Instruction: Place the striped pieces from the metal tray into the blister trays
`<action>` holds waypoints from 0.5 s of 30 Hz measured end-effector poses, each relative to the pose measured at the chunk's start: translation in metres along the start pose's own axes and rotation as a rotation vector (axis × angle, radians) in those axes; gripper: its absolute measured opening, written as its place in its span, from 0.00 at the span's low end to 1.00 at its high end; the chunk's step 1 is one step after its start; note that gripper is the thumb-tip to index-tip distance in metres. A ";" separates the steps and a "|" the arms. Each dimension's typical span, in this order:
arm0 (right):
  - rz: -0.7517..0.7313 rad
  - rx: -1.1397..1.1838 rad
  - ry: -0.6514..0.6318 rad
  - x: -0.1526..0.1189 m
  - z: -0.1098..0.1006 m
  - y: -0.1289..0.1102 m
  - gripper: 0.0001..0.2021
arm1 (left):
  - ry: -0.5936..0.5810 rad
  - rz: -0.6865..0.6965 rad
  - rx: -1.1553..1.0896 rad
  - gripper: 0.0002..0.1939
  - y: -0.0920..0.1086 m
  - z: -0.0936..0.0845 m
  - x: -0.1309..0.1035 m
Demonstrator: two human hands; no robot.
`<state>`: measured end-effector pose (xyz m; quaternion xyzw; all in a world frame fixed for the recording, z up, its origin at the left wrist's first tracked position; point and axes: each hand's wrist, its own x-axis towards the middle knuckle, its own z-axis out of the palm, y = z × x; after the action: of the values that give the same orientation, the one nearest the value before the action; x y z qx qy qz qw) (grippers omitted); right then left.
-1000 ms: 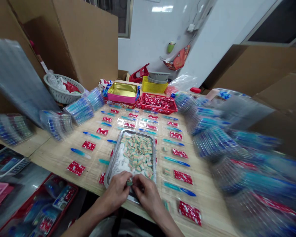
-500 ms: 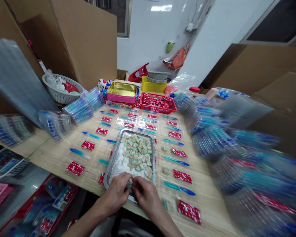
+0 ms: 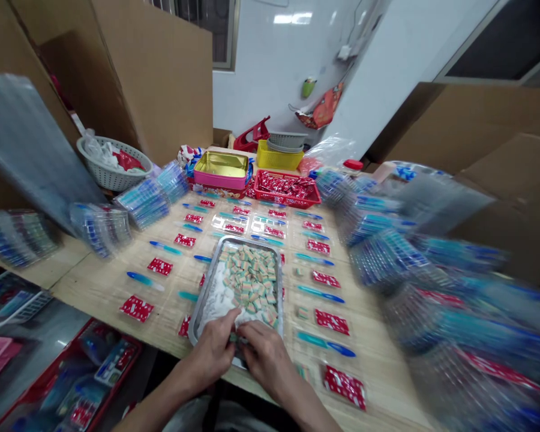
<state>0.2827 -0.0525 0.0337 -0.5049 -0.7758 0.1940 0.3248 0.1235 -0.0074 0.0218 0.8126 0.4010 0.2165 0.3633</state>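
A metal tray (image 3: 198,312) on the table holds white powder (image 3: 216,297) and a heap of small striped cubes (image 3: 252,273) in pale green, cream and orange. Over its near end my left hand (image 3: 213,345) and my right hand (image 3: 263,354) meet, fingers curled and pinched together. Between the fingertips a striped cube (image 3: 233,338) shows in part; the fingers cover the rest. To either side of the tray lie clear plastic packs with blue pens (image 3: 326,344) and red patterned sachets (image 3: 344,387). Some packs to the right also hold a striped cube (image 3: 302,313).
Stacks of filled clear packs (image 3: 387,258) line the right side, with further stacks (image 3: 144,198) at left. At the back stand a red basket of sachets (image 3: 288,201), a pink tin (image 3: 220,179) and a yellow basket (image 3: 279,159). A red crate (image 3: 90,327) sits below the table's left edge.
My right hand's fingers have shifted slightly over the cube, and my left thumb or forefinger has lifted. Both hands stay at the tray's near end.
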 end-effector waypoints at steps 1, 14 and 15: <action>-0.034 -0.051 -0.011 0.002 0.000 0.000 0.15 | -0.002 -0.004 -0.006 0.35 0.001 -0.001 0.001; 0.058 0.106 -0.047 0.025 -0.030 0.016 0.11 | 0.042 0.074 -0.046 0.38 -0.034 0.010 0.012; 0.117 0.192 -0.025 0.032 -0.042 0.025 0.10 | 0.058 0.102 -0.062 0.39 -0.041 0.011 0.015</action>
<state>0.3201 -0.0143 0.0577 -0.5134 -0.7268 0.2926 0.3502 0.1183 0.0173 -0.0157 0.8137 0.3624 0.2704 0.3653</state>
